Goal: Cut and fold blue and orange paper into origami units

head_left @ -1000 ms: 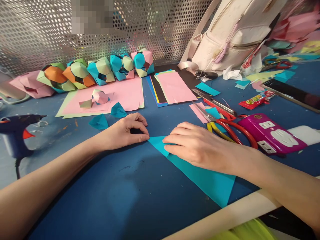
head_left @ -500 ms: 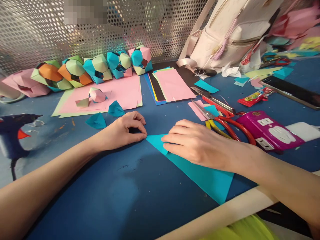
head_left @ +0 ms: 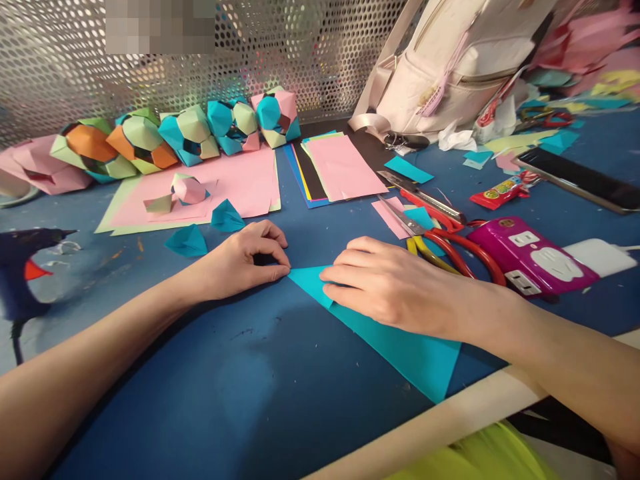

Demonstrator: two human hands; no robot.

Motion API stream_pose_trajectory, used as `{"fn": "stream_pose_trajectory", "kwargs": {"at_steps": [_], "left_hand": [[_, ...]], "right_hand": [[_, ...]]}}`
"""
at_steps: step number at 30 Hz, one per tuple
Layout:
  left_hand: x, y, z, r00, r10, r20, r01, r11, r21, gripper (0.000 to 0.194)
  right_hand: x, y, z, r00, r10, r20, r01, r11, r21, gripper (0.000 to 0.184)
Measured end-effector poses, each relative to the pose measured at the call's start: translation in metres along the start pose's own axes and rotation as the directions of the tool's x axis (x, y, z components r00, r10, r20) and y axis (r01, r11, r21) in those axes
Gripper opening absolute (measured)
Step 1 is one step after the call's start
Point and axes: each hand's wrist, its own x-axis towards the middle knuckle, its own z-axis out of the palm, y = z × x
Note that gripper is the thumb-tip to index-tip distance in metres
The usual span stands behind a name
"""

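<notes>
A teal paper [head_left: 400, 347] folded into a long triangle lies on the blue table [head_left: 250, 400]. My left hand [head_left: 245, 260] is curled, its thumb and forefinger pinching the triangle's left tip. My right hand [head_left: 385, 287] lies flat on the paper just right of that tip, fingers stretched out and pressing it down. Two small folded teal pieces [head_left: 187, 241] sit behind my left hand.
A row of folded paper balls [head_left: 190, 133] lines the perforated metal wall. Pink sheets [head_left: 245, 187] and a coloured paper stack [head_left: 340, 167] lie behind. Scissors [head_left: 435, 240], a magenta power strip [head_left: 530, 257], a glue gun [head_left: 25, 273], a phone [head_left: 580, 180] and a backpack [head_left: 465, 60] surround the hands.
Both hands hold their grip on the paper's tip. The view has drifted slightly, otherwise nothing has moved.
</notes>
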Motion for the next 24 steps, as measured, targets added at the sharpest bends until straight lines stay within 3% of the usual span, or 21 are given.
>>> {"fn": "stream_pose_trajectory", "kwargs": {"at_steps": [14,24], "left_hand": [[0.0,-0.001,0.0,1.0,-0.002,0.004,0.002,1.0,0.003,0.017],[0.001,-0.005,-0.003,1.0,-0.025,0.012,0.026,1.0,-0.014,0.017]], "right_hand": [[0.002,-0.003,-0.005,1.0,-0.018,0.012,0.018,1.0,0.011,0.03],[-0.002,-0.011,-0.022,0.982,0.054,0.181,-0.075,0.991,0.115,0.024]]}}
